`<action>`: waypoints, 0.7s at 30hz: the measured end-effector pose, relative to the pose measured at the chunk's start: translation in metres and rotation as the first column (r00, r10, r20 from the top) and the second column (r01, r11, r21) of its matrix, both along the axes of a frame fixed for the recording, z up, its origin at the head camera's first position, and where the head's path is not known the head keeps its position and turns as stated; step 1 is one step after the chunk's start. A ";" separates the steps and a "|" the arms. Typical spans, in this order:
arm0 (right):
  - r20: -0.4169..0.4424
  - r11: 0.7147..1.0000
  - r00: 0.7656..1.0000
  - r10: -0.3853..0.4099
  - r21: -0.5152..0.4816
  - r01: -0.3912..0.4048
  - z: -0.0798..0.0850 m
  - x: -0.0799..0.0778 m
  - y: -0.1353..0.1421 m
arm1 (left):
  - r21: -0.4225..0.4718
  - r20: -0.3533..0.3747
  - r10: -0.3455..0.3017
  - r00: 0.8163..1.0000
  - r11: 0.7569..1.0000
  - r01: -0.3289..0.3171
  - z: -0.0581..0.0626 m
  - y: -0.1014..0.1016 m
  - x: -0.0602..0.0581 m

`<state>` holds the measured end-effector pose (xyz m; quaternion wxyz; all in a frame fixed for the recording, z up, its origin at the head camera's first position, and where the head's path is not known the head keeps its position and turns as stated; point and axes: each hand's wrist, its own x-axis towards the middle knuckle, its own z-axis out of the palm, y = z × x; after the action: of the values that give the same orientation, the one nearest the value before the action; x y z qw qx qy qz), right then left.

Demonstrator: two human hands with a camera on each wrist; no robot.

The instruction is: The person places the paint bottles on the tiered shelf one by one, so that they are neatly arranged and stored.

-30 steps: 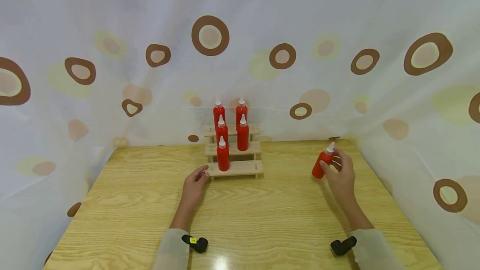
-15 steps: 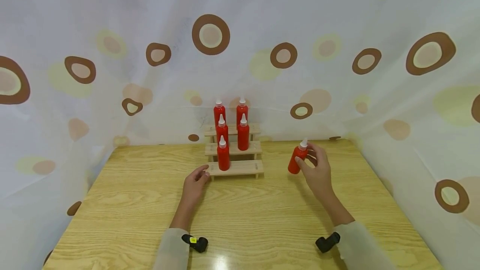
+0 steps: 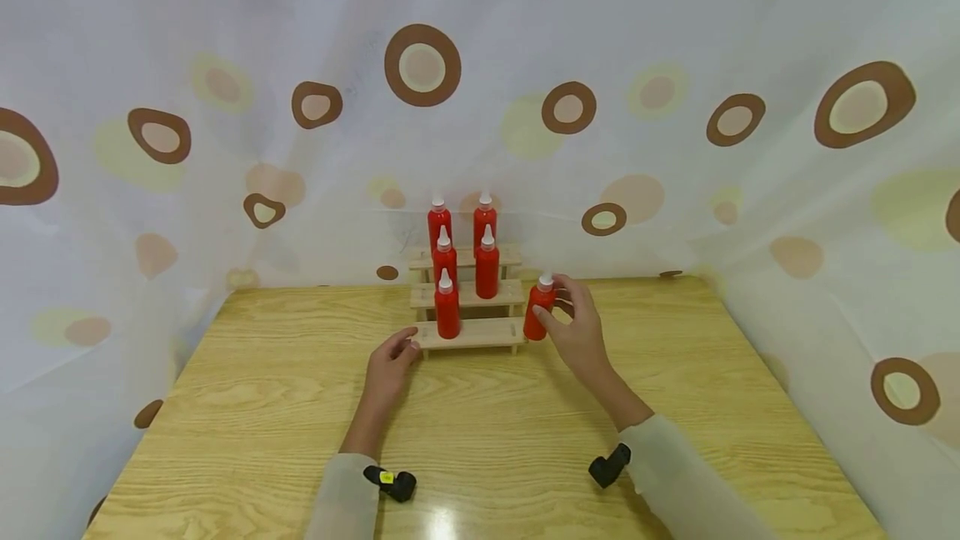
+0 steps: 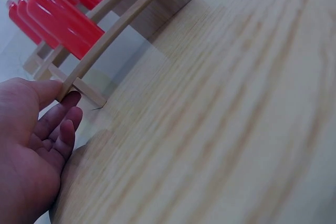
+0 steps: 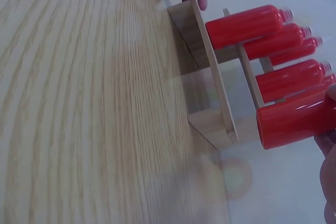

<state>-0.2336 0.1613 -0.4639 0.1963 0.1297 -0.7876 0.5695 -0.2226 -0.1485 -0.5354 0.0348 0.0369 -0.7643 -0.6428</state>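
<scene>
A red squeeze bottle [image 3: 538,312] with a white nozzle cap is gripped near its top by my right hand [image 3: 582,333], just right of the lowest step. In the right wrist view the held bottle [image 5: 294,121] is close by the end of the wooden step rack [image 5: 223,95]. My left hand [image 3: 390,367] pinches the left end of the rack [image 3: 487,332], thumb above and fingers beneath in the left wrist view. One red bottle [image 3: 447,312] stands on the left of the lowest step. Two more stand on the middle step and two on the top one.
The rack stands on a wood-grain table [image 3: 480,423] close to its back edge. Behind and along both sides hangs a pale curtain [image 3: 480,148] with brown ring patterns. Each sleeve carries a small black wrist camera [image 3: 611,465].
My right hand has carried the red bottle leftward from the table's right side to the rack, and it is now more upright. The left hand has kept its place on the rack.
</scene>
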 end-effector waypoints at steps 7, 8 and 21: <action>-0.018 0.999 0.999 0.031 0.011 -0.030 -0.001 -0.008 -0.022 | -0.002 -0.005 -0.004 1.000 1.000 0.004 -0.001 0.000 0.000; -0.018 0.999 0.999 0.033 0.016 -0.032 -0.002 -0.009 -0.025 | -0.002 -0.004 -0.005 1.000 1.000 0.005 -0.001 0.000 0.000; 0.070 0.999 0.996 0.051 0.014 -0.052 -0.004 -0.016 -0.058 | 0.010 0.011 -0.013 1.000 1.000 0.013 0.002 0.001 0.001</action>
<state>-0.2493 0.1037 -0.4675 0.1532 0.1315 -0.7947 0.5724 -0.2217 -0.1480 -0.5338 0.0263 0.0356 -0.7615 -0.6466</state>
